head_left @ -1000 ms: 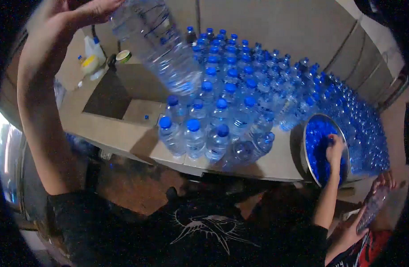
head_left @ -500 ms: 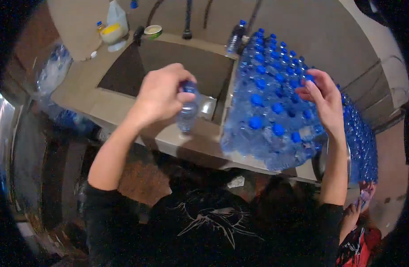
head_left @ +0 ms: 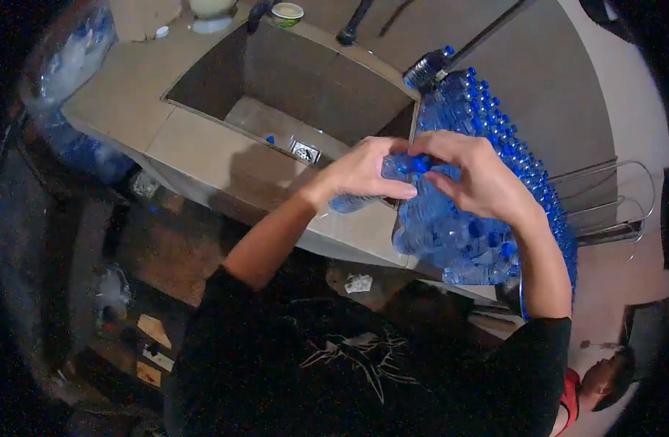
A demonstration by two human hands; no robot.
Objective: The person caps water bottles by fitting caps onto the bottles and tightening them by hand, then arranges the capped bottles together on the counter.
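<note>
My left hand (head_left: pixel 360 171) is wrapped round a clear plastic water bottle (head_left: pixel 351 203), held tilted above the counter's front edge. The bottle's neck points right, toward my right hand (head_left: pixel 484 178). Between the right thumb and fingers is a blue bottle cap (head_left: pixel 420 164), at the mouth of the bottle. Whether the cap is seated on the neck I cannot tell. Beside and beneath my right hand stand many rows of blue-capped bottles (head_left: pixel 513 138), packed close together. Part of the nearest rows is hidden by my hands.
A sink (head_left: pixel 298 80) is set into the tiled counter (head_left: pixel 159 138), with a drain (head_left: pixel 304 151) and a loose blue cap (head_left: pixel 270 139) inside. A dark-capped tub (head_left: pixel 286 13) stands behind it. A wire rack (head_left: pixel 626 193) is at right, and another person (head_left: pixel 600 382) at lower right.
My left hand has moved right with the bottle, which has gone from upright to tilted. My right hand has come left from above the bottle rows to meet it. The view has shifted.
</note>
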